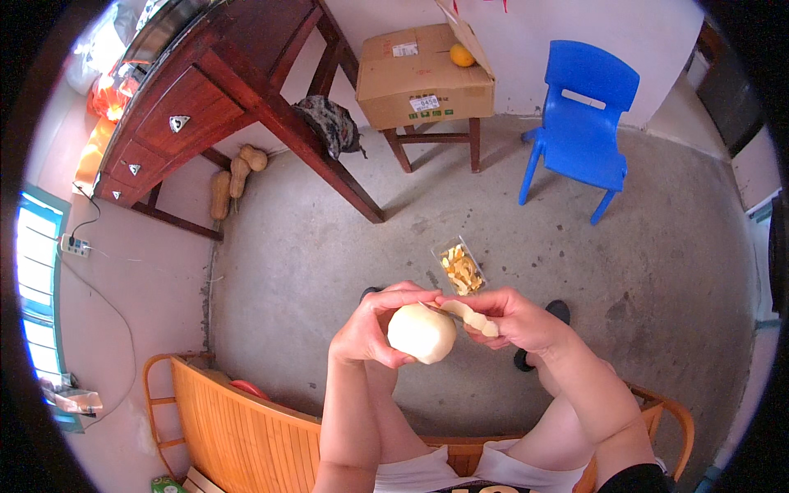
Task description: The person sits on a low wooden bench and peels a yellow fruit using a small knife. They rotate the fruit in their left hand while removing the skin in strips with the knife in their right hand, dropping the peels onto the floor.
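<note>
My left hand (370, 330) holds a pale, peeled round fruit (422, 333), with the thumb below it and the fingers over its top. My right hand (515, 317) grips a small knife (441, 310), its blade against the upper right of the fruit; the handle is hidden in the fingers. A curled strip of peel (473, 318) hangs over the blade and the right fingers. Beyond the hands, a clear plastic container (441, 251) on the floor holds yellow and orange peelings (462, 271).
I sit on a slatted wooden bench (246, 425). Ahead stand a dark wooden desk (191, 101), a cardboard box (425, 77) on a stool with an orange fruit (461, 55) on top, and a blue plastic chair (585, 123). Several butternut squashes (237, 175) lie by the wall.
</note>
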